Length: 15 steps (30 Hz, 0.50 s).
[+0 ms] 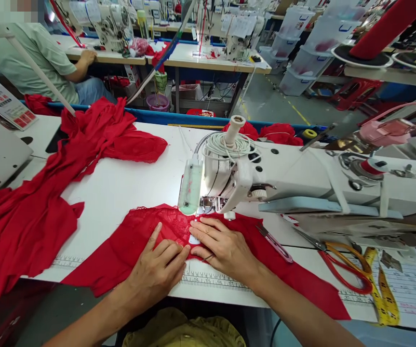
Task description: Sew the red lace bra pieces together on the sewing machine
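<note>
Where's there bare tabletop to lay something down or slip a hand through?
Widest: the table between the heaped red cloth and the sewing machine, beyond the flat red piece. A slim strip with ruler marks lies along the near edge by the right hand. Crowded: the right side, with snips, scissors and tape measure.

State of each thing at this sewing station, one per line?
Left hand: on fabric, index finger extended
Right hand: palm down, fingers spread
Red fabric under hands: spread out
Red fabric at left: heaped, rumpled
Snips: lying down
Scissors: lying down
Tape measure: unrolled, looped
Clear boxes: stacked
</note>
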{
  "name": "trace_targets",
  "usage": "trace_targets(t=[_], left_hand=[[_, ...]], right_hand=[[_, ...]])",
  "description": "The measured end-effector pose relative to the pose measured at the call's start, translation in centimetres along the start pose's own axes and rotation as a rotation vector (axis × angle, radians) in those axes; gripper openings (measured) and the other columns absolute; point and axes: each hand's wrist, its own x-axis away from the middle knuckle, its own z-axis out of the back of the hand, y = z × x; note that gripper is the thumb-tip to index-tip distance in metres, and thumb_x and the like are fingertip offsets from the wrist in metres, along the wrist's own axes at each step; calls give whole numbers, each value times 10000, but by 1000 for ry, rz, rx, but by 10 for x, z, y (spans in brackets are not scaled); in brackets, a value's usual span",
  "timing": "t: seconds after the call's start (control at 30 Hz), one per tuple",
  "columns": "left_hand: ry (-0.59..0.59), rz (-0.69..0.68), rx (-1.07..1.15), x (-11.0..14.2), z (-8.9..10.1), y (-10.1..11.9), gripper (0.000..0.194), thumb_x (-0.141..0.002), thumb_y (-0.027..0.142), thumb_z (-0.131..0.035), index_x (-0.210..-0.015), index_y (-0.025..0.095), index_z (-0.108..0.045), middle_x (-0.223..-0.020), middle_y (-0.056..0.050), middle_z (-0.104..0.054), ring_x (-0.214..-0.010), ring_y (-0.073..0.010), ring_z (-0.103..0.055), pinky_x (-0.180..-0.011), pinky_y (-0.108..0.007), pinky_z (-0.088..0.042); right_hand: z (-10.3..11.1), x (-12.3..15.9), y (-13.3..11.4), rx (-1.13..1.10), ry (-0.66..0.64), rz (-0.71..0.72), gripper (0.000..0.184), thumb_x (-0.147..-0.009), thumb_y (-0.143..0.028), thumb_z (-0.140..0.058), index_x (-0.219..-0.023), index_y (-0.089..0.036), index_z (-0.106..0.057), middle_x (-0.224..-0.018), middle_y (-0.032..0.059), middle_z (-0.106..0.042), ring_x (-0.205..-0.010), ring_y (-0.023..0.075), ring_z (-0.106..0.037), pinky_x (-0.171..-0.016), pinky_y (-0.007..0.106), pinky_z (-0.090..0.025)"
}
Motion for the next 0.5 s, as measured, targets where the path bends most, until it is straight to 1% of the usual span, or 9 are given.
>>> trace_targets(t=[0.07,0.13,0.2,0.27,0.33,0.37,0.4,0.43,0.5], left_hand=[[-5,19,43,0,2,1,259,-968,150,-521,-1193,158,-649,-861,-23,-667,-820,-161,-606,-1208,-590,-267],[-26,63,123,-1,4,-1,259,-983,168,-510,-1209,168,-636,-903,-27,-665,-839,-159,-611,-1205,-567,-281],[-15,133,157,-4,3,-6,296,-1000,174,-480,-1271,183,-598,-1051,-59,-669,-989,-186,-624,-1207,-548,-277],[11,224,104,-9,0,-16,388,-1003,252,-503,-1382,168,-515,-1265,-125,-613,-1238,-273,-544,-1197,-562,-274],[-3,297,46,-16,-4,-27,620,-959,449,-579,-1464,128,-418,-1389,-187,-529,-1369,-376,-417,-1165,-608,-284],[-32,318,49,-19,-6,-31,757,-912,561,-607,-1483,116,-386,-1393,-200,-519,-1367,-404,-406,-1149,-629,-287],[-60,329,74,-23,-7,-34,862,-862,651,-619,-1489,112,-374,-1362,-199,-536,-1333,-411,-431,-1134,-640,-293],[-79,337,112,-27,-7,-36,906,-825,708,-622,-1476,120,-394,-1302,-183,-567,-1273,-399,-475,-1113,-639,-315],[-100,369,221,-36,-4,-36,826,-778,743,-647,-1349,156,-535,-1151,-130,-610,-1117,-348,-537,-1037,-592,-400]], right_hand=[[4,1,-1,-15,-22,1,404,-976,-410,-593,-1344,-246,-631,-1331,71,-666,-1271,245,-572,-828,314,-630],[9,2,-3,-16,-22,6,377,-989,-374,-574,-1332,-229,-634,-1351,83,-651,-1275,244,-570,-861,323,-621],[13,2,-4,15,20,5,336,-1011,-307,-527,-1313,-208,-640,-1358,88,-643,-1269,238,-573,-894,324,-607],[14,0,-5,72,59,-22,344,-1021,-255,-485,-1334,-203,-618,-1362,92,-638,-1240,242,-589,-897,333,-601],[11,-4,-4,124,40,-83,383,-1012,-241,-487,-1384,-197,-568,-1343,111,-641,-1169,262,-621,-821,346,-611],[9,-6,-3,137,14,-119,385,-1003,-240,-501,-1380,-194,-565,-1295,122,-658,-1104,267,-642,-752,343,-610],[8,-8,-3,137,-8,-155,349,-994,-241,-515,-1332,-195,-593,-1215,124,-682,-1029,266,-657,-690,335,-597],[8,-9,-3,123,-19,-189,277,-988,-243,-525,-1238,-201,-636,-1115,113,-695,-955,256,-661,-645,323,-575],[11,-11,-5,55,1,-262,146,-987,-248,-522,-1010,-222,-664,-956,76,-679,-853,229,-647,-627,306,-535]])
